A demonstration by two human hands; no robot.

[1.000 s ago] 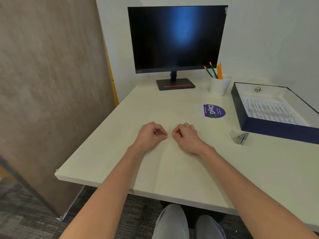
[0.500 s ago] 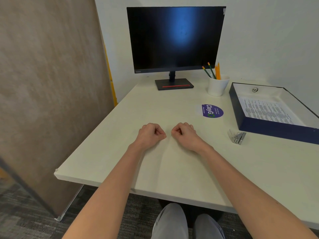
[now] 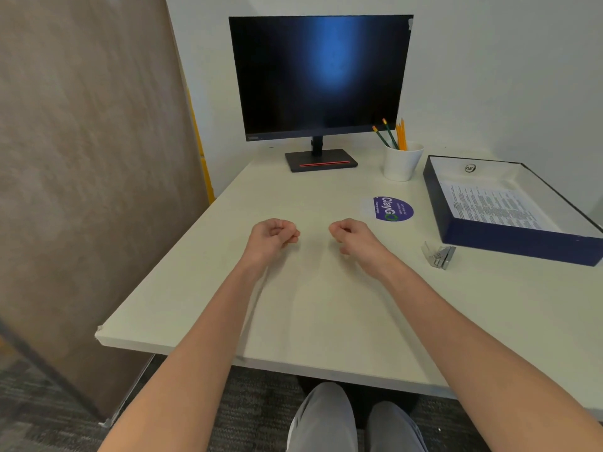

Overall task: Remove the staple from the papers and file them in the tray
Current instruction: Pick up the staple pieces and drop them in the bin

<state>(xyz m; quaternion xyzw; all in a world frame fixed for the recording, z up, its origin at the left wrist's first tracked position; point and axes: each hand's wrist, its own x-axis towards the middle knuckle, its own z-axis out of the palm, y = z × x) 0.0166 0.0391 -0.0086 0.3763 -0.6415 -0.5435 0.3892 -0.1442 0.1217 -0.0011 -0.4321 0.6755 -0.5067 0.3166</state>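
Right grip shifted rightward, papers farther right

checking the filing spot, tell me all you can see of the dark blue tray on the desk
The dark blue rectangular tray has shallow navy walls and a white inside, cardboard by its look, with a small round logo on the far inner wall. It sits flat on the off-white desk, its right end cut off by the frame. Printed white papers lie flat inside. A small metal staple remover lies near its front left corner, not touching.
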